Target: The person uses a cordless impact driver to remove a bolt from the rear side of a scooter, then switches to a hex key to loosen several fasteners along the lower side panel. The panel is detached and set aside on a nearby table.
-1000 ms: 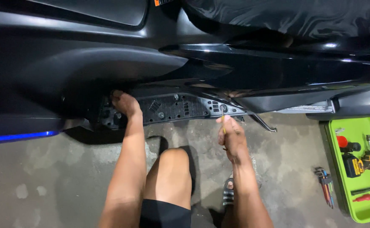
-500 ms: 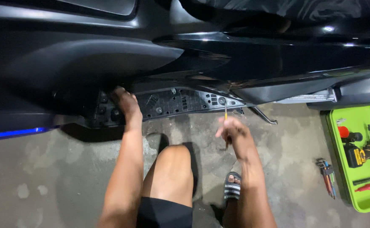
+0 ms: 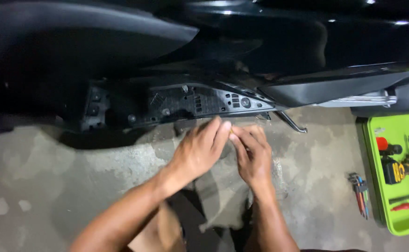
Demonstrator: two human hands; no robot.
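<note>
Pinching point: small yellowish tool [image 3: 232, 131] — nipped between fingertips of both hands, mostly hidden
Left hand [image 3: 199, 151]: fingers together, tips on the tool
Right hand [image 3: 252, 154]: fingers curled round it
Above: black scooter underpanel [image 3: 190, 103] — just beyond the hands
Right: green tool tray [image 3: 393, 219], hex keys [image 3: 359, 198] on concrete floor [image 3: 50, 186]

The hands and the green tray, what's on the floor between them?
In the head view, a set of hex keys lies on the concrete between right hand and tray.

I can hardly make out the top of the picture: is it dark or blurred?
Head view: the black scooter body is underlit with small glare spots, the hands, left and right, slightly motion-blurred, the green tray brightly lit.
</note>
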